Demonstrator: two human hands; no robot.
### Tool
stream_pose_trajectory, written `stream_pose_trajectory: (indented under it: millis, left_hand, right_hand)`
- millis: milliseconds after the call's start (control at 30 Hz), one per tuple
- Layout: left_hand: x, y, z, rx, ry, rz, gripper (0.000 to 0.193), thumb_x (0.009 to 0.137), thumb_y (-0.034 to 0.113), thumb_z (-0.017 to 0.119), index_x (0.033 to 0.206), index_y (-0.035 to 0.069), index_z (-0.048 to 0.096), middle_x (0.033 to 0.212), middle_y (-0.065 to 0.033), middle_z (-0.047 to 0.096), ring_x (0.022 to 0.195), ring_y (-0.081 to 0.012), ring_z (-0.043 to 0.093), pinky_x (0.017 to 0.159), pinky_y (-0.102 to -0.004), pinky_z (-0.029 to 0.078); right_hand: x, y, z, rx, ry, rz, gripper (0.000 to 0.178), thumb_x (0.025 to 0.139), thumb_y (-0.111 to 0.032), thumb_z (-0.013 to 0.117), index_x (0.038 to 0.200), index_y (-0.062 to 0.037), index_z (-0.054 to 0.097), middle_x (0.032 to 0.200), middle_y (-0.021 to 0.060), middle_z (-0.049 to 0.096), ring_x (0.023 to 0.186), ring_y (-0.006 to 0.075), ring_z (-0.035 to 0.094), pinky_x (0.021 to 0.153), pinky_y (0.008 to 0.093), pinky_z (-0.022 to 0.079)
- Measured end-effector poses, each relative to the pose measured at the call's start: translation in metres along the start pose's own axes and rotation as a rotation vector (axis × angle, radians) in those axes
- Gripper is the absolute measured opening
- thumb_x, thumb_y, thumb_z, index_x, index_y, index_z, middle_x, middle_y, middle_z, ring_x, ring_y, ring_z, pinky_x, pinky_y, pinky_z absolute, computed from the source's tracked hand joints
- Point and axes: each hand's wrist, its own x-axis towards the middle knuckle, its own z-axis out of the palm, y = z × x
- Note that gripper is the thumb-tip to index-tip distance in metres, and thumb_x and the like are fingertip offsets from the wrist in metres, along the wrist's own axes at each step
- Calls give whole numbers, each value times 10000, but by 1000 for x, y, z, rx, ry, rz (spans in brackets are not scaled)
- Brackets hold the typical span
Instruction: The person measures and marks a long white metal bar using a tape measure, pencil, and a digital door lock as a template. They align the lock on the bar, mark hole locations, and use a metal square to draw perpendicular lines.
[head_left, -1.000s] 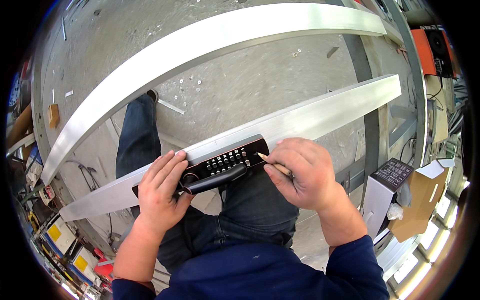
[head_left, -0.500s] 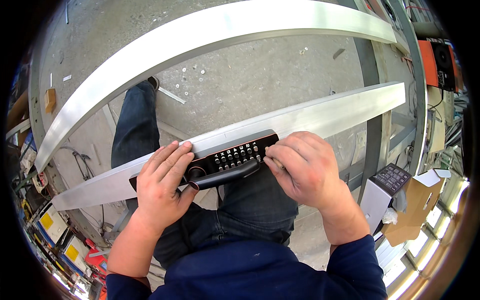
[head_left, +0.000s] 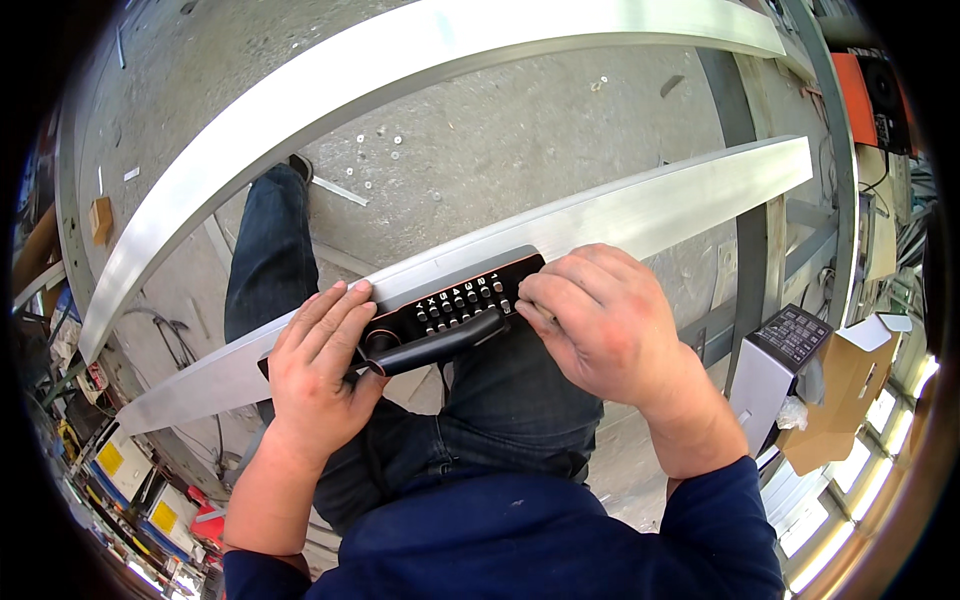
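A black keypad door lock [head_left: 410,322] with a lever handle [head_left: 440,345] and rows of small buttons lies against a long silver metal bar [head_left: 690,205] across my lap. My left hand [head_left: 325,365] lies over the lock's left end, fingers stretched across to the bar and thumb at the near side by the lever's base, gripping it. At the lock's right end, beside the buttons, my right hand [head_left: 600,325] is closed in a pinch. Whatever sits between its fingertips is mostly hidden.
A second silver bar [head_left: 400,70] crosses beyond. On the right stand a white and black box [head_left: 765,370], an opened cardboard box [head_left: 850,400] and an orange and black machine [head_left: 870,100]. Small washers [head_left: 397,141] and a wooden block [head_left: 101,220] lie on the floor.
The view has tilted slightly, raising the bar's right end in the picture. Both hands keep nearly the same places on the lock. A small tan bit at my right fingertips shows less now.
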Motion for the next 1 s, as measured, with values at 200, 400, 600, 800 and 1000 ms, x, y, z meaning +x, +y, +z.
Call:
stream_pose_trajectory:
  millis: [200, 400, 600, 800, 1000]
  left_hand:
    - [-1, 1, 1, -11, 14, -11, 531, 688, 136, 853, 1170, -21, 695, 1275, -192, 712, 1225, -402, 656, 1040, -457, 522]
    - [2, 4, 3, 15, 35, -15, 508, 647, 107, 827, 1127, -8, 707, 1253, -161, 726, 1194, -375, 678, 1033, -481, 532]
    - [-1, 3, 1, -17, 7, -19, 541, 685, 106, 852, 1186, -20, 692, 1302, -194, 703, 1241, -396, 652, 1057, -455, 507]
    - [0, 4, -1, -17, 3, -18, 540, 680, 100, 845, 1184, -23, 693, 1306, -188, 702, 1244, -392, 650, 1061, -453, 504]
    - [0, 4, -1, -1, 0, -13, 552, 675, 105, 847, 1188, -27, 693, 1301, -188, 704, 1239, -394, 652, 1058, -454, 506]
  right_hand:
    - [0, -1, -27, 186, 186, 147, 114, 804, -30, 769, 865, -52, 675, 745, 77, 650, 671, 280, 640, 626, 364, 510]
    - [-13, 8, -26, 338, 382, 255, 82, 862, -21, 770, 892, -34, 694, 745, 75, 669, 632, 214, 623, 583, 293, 477]
    - [-11, 5, -22, 288, 257, 167, 113, 831, -41, 777, 903, -54, 690, 741, 81, 661, 648, 267, 646, 589, 348, 500]
    - [-8, 5, -10, 156, 165, 13, 167, 792, -82, 787, 922, -69, 683, 800, 65, 671, 708, 268, 668, 642, 372, 528]
    - [-4, 3, -2, -59, 68, -91, 158, 786, -136, 731, 915, -85, 654, 815, 40, 622, 751, 231, 647, 676, 358, 523]
